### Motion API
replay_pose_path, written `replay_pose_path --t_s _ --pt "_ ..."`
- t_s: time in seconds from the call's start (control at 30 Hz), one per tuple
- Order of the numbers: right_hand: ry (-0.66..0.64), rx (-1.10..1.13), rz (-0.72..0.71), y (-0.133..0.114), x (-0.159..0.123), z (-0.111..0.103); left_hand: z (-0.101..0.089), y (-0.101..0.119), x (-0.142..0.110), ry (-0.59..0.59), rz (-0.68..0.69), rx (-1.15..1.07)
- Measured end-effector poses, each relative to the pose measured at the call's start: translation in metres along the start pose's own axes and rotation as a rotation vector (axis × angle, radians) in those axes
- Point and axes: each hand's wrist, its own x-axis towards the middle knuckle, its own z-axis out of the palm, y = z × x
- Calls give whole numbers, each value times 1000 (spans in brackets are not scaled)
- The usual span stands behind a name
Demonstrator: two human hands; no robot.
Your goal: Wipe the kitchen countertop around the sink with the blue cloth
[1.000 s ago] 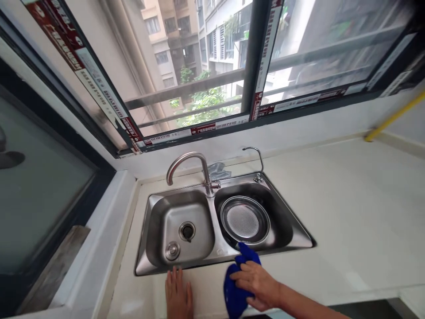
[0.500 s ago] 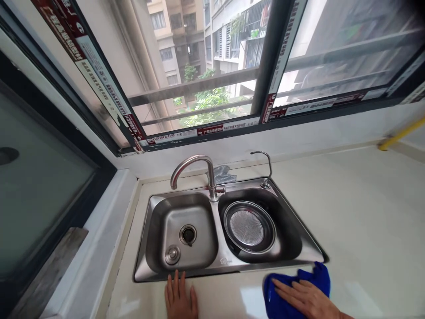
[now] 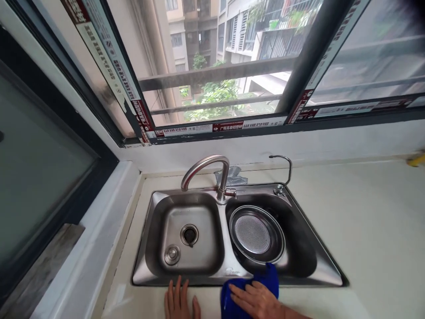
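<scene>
A blue cloth (image 3: 234,301) lies bunched at the front rim of the sink, one corner of it lapping over the edge of the right basin. My right hand (image 3: 260,301) presses down on this cloth, fingers extended across it and keeping hold of it. Left of it, my left hand (image 3: 180,303) rests on the pale counter with its fingers spread, the fingertips at the sink's front edge, holding nothing. Both hands are cut off by the bottom of the picture. The steel double sink (image 3: 224,248) is just beyond them.
A dark round pan (image 3: 254,235) sits in the right basin. The left basin holds a drain strainer (image 3: 172,254) beside its drain. A curved faucet (image 3: 226,177), a thin spout (image 3: 289,170) and a crumpled grey piece (image 3: 235,176) are at the back, below the window.
My right hand has slid left along the front of the sink with the blue cloth, coming closer to my left hand. My left hand stays nearly in place. The view has shifted slightly.
</scene>
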Motion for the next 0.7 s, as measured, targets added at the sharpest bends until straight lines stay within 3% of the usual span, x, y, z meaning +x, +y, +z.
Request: replay_pose_path --t_s 0.13,0.27,0.43,0.53,0.63,0.7 --pt "-20 42 -5 -15 42 27 -3 -4 -5 -97 -23 -15" --pt "-42 156 9 -39 92 53 0 -7 -14 -149 -134 -118" --pt "-30 206 3 -64 145 51 -12 -3 -19 -141 -423 -320" --pt "-48 207 -36 -71 159 40 -41 5 -24 -144 -468 -298" --pt "-85 205 -63 -73 159 32 -91 10 -36 -109 -307 -175" --pt "-92 214 -51 -73 157 31 -134 10 -48 -16 -146 -84"
